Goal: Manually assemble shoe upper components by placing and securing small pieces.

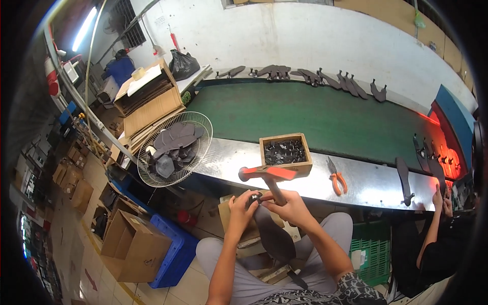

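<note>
My left hand (243, 211) is closed at the top end of a dark grey shoe sole (275, 236), pinching a small black piece (254, 198) there. The sole hangs down between my knees. Upright in my right hand (292, 209) is a hammer (269, 174) with an orange-red head, its handle gripped in the palm. The fingertips of that hand reach the same end of the sole, close to the left fingers. Just beyond the hammer, a wooden box (308, 165) of small black pieces stands on the metal ledge (223, 157).
Orange-handled pliers (336, 179) lie right of the box. A wire basket (208, 133) of dark sole pieces stands left. Behind runs a green conveyor belt (305, 114) with soles along its far edge. A co-worker's hands (441, 199) are at the right, by a red-lit machine (450, 137).
</note>
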Action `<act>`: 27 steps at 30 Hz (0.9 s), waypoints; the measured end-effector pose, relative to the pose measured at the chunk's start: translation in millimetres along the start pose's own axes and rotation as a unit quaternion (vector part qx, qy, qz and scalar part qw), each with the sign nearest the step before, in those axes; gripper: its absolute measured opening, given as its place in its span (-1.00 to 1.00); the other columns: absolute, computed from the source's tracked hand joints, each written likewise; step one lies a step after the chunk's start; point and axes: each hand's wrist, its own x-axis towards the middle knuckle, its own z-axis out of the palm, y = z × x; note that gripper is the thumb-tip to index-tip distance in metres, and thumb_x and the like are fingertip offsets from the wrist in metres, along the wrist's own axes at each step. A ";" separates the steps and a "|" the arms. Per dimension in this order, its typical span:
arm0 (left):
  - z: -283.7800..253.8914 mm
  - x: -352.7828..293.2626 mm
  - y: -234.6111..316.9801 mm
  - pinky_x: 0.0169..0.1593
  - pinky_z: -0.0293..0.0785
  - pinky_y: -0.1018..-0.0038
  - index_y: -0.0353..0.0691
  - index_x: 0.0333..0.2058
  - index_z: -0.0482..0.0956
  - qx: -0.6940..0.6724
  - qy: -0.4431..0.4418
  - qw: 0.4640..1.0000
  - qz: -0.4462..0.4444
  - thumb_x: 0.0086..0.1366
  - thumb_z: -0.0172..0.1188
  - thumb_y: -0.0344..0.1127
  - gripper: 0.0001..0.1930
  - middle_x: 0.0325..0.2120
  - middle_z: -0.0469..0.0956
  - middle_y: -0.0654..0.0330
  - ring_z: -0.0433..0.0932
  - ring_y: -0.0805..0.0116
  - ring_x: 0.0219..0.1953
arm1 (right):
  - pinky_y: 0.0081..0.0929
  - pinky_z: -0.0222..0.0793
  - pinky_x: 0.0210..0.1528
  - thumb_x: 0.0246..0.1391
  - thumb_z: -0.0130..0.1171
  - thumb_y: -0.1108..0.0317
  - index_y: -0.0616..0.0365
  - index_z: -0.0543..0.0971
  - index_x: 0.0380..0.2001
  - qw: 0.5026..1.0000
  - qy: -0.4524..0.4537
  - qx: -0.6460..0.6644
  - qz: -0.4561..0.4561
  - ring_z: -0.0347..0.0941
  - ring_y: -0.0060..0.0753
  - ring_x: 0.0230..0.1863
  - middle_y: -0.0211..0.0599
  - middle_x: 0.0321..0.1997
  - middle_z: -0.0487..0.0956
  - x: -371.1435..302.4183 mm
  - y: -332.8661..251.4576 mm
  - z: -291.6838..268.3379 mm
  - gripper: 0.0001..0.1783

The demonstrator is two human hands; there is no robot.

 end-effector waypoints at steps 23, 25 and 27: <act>-15.7 -14.0 -0.8 0.08 0.29 0.31 -0.19 -0.26 0.63 -0.055 0.068 0.996 0.004 0.04 0.34 -0.33 -0.76 -0.26 0.63 0.11 0.58 0.23 -0.11 | -0.36 0.41 -0.25 -0.02 0.29 0.45 0.28 0.57 -0.31 0.967 -0.107 -0.182 -0.141 0.51 -0.12 -0.30 -0.14 -0.21 0.57 23.5 17.2 15.7 -0.81; -21.1 -15.5 5.1 -0.06 0.38 0.37 -0.22 -0.26 0.62 -0.096 0.041 0.994 -0.038 0.04 0.33 -0.38 -0.76 -0.32 0.63 0.10 0.61 0.24 -0.20 | -0.34 0.41 -0.25 -0.02 0.28 0.44 0.27 0.57 -0.31 0.969 -0.099 -0.190 -0.122 0.50 -0.10 -0.31 -0.15 -0.21 0.56 17.9 15.7 16.5 -0.81; -20.5 -14.7 4.4 -0.38 0.47 0.49 -0.33 -0.26 0.62 -0.151 0.053 0.986 -0.046 0.04 0.33 -0.46 -0.76 -0.49 0.62 0.04 0.61 0.41 -0.48 | -0.35 0.41 -0.28 -0.02 0.29 0.43 0.25 0.58 -0.28 0.969 -0.090 -0.209 -0.101 0.49 -0.08 -0.35 -0.17 -0.26 0.56 16.3 13.1 16.5 -0.79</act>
